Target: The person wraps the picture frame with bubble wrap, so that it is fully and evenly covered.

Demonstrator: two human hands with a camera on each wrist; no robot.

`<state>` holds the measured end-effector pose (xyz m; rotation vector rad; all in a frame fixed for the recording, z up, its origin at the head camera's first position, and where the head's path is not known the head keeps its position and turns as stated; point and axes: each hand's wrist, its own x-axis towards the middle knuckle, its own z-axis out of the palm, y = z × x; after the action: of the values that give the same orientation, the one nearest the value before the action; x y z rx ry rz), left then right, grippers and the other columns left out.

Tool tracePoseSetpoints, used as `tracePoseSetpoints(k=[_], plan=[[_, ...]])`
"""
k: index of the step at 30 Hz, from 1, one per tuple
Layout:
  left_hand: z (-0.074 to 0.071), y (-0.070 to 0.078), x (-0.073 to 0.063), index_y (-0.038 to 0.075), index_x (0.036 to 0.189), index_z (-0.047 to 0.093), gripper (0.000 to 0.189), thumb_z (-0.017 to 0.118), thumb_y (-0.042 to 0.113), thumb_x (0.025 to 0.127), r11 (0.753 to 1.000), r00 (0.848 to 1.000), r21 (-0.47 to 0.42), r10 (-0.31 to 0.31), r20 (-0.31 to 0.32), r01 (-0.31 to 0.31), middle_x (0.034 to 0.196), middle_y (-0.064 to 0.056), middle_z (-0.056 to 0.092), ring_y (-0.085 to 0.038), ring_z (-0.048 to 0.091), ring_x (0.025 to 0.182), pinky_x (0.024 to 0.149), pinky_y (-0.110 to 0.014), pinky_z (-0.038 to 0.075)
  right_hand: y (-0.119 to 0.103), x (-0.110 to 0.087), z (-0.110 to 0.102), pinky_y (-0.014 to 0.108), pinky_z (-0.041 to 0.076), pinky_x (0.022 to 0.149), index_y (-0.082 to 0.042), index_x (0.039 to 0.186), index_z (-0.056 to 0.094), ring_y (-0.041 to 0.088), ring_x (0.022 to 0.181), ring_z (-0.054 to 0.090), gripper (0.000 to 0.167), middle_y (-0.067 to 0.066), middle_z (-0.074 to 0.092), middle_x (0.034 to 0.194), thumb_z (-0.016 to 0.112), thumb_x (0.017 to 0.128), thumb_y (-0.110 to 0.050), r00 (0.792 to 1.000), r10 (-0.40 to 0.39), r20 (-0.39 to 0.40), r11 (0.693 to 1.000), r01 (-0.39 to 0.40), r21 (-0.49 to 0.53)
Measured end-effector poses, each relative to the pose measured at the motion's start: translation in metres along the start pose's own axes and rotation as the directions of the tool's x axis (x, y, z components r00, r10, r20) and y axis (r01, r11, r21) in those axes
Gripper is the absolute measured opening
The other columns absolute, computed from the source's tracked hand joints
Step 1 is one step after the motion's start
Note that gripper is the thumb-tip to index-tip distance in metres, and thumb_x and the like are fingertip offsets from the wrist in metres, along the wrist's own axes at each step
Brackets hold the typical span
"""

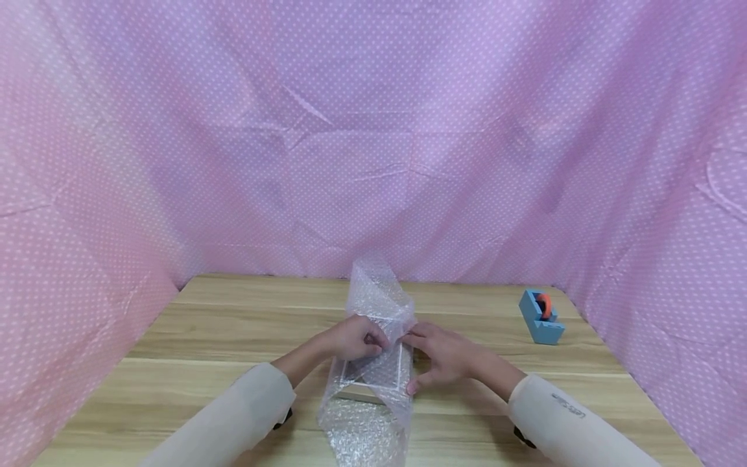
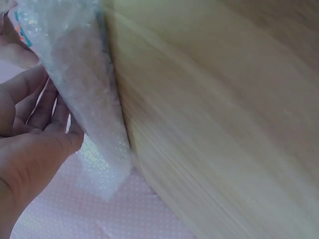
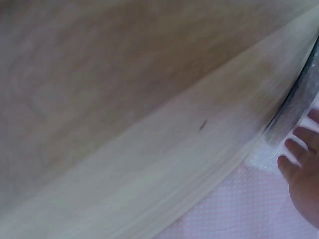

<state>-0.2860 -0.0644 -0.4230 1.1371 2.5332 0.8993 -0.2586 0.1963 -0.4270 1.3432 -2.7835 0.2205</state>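
Note:
A rectangular wooden frame (image 1: pixel 363 393) lies on the table under clear bubble wrap (image 1: pixel 373 292). The wrap runs past it toward the back and the front, and its layers cross over the frame. Above the middle, my left hand (image 1: pixel 357 338) has curled fingers and pinches the wrap between thumb and index finger. On the right side, my right hand (image 1: pixel 440 353) rests with spread fingers against the wrapped edge, its thumb low by the near corner. The left wrist view has the left hand (image 2: pixel 35 119) beside the wrap (image 2: pixel 84 74); the right wrist view catches the relaxed right fingers (image 3: pixel 299 149).
A blue tape dispenser (image 1: pixel 543 318) with an orange-red roll core stands at the back right of the wood-grain table (image 1: pixel 233 337). Pink polka-dot cloth (image 1: pixel 373 162) hangs behind the table and along both sides.

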Motion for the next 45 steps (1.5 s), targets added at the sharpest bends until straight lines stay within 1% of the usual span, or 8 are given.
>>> tracePoseSetpoints(k=[6, 11, 16, 19, 24, 30, 35, 45], plan=[[-0.003, -0.003, -0.005, 0.009, 0.124, 0.074, 0.031, 0.074, 0.01, 0.093, 0.977, 0.987, 0.176, 0.101, 0.123, -0.122, 0.129, -0.003, 0.067, -0.02, 0.059, 0.124, 0.111, -0.037, 0.043, -0.007, 0.0, -0.005, 0.047, 0.051, 0.097, -0.004, 0.137, 0.054, 0.03, 0.118, 0.054, 0.115, 0.015, 0.054, 0.134, 0.065, 0.063, -0.091, 0.987, 0.05, -0.153, 0.99, -0.07, -0.124], [-0.011, -0.004, -0.013, 0.011, 0.134, 0.068, 0.041, 0.073, 0.012, 0.093, 0.966, 0.972, 0.206, 0.117, 0.202, -0.159, 0.142, -0.005, 0.061, -0.024, 0.053, 0.134, 0.117, -0.04, 0.037, -0.007, 0.001, -0.009, 0.049, 0.049, 0.105, -0.007, 0.141, 0.058, 0.031, 0.128, 0.054, 0.1, 0.015, 0.056, 0.14, 0.064, 0.076, -0.083, 0.999, -0.015, -0.034, 0.995, 0.012, -0.102], [-0.024, -0.014, -0.028, 0.013, 0.131, 0.07, 0.041, 0.077, 0.018, 0.09, 0.96, 0.968, 0.223, 0.118, 0.22, -0.168, 0.147, -0.007, 0.057, -0.027, 0.049, 0.139, 0.118, -0.045, 0.036, -0.006, 0.003, -0.011, 0.043, 0.052, 0.099, -0.016, 0.147, 0.056, 0.024, 0.119, 0.057, 0.089, 0.01, 0.059, 0.134, 0.059, 0.085, -0.079, 0.997, -0.044, 0.069, 0.997, 0.048, -0.058], [-0.031, -0.023, -0.04, 0.016, 0.127, 0.072, 0.044, 0.083, 0.026, 0.085, 0.968, 0.974, 0.205, 0.104, 0.201, -0.146, 0.148, -0.006, 0.055, -0.029, 0.046, 0.14, 0.117, -0.05, 0.036, -0.011, 0.004, -0.011, 0.04, 0.053, 0.092, -0.022, 0.15, 0.055, 0.02, 0.109, 0.056, 0.085, 0.008, 0.06, 0.127, 0.053, 0.087, -0.08, 0.994, -0.066, 0.087, 0.991, 0.076, -0.113], [-0.029, -0.027, -0.046, 0.021, 0.13, 0.071, 0.053, 0.084, 0.04, 0.082, 0.984, 0.977, 0.143, 0.074, 0.2, -0.104, 0.154, -0.003, 0.05, -0.032, 0.039, 0.145, 0.118, -0.057, 0.031, -0.015, 0.002, -0.01, 0.039, 0.053, 0.087, -0.019, 0.142, 0.063, 0.018, 0.1, 0.056, 0.081, 0.007, 0.061, 0.118, 0.052, 0.088, -0.079, 0.996, -0.073, 0.05, 0.983, 0.08, -0.166], [-0.021, -0.018, -0.041, 0.021, 0.133, 0.068, 0.055, 0.079, 0.047, 0.086, 0.971, 0.977, 0.202, 0.085, 0.197, -0.126, 0.154, -0.002, 0.049, -0.032, 0.038, 0.146, 0.119, -0.056, 0.029, -0.007, -0.008, -0.008, 0.041, 0.054, 0.088, -0.019, 0.139, 0.064, 0.018, 0.101, 0.056, 0.078, 0.006, 0.058, 0.119, 0.055, 0.088, -0.078, 0.997, -0.072, 0.013, 0.988, 0.073, -0.139], [-0.011, -0.007, -0.024, 0.023, 0.135, 0.066, 0.057, 0.076, 0.052, 0.088, 0.951, 0.972, 0.268, 0.098, 0.212, -0.154, 0.155, -0.002, 0.049, -0.027, 0.039, 0.145, 0.12, -0.048, 0.03, 0.007, -0.024, -0.011, 0.049, 0.051, 0.098, -0.018, 0.139, 0.062, 0.027, 0.117, 0.057, 0.076, 0.01, 0.058, 0.129, 0.057, 0.089, -0.075, 0.998, -0.06, 0.018, 0.992, 0.061, -0.108], [0.008, 0.014, 0.005, 0.02, 0.139, 0.063, 0.054, 0.067, 0.051, 0.095, 0.887, 0.955, 0.388, 0.16, 0.248, -0.25, 0.155, -0.003, 0.049, -0.026, 0.039, 0.146, 0.122, -0.041, 0.027, 0.025, -0.053, -0.011, 0.056, 0.044, 0.108, -0.016, 0.136, 0.063, 0.038, 0.135, 0.049, 0.082, 0.012, 0.056, 0.144, 0.057, 0.085, -0.08, 1.0, -0.026, -0.006, 0.994, 0.025, -0.105]])
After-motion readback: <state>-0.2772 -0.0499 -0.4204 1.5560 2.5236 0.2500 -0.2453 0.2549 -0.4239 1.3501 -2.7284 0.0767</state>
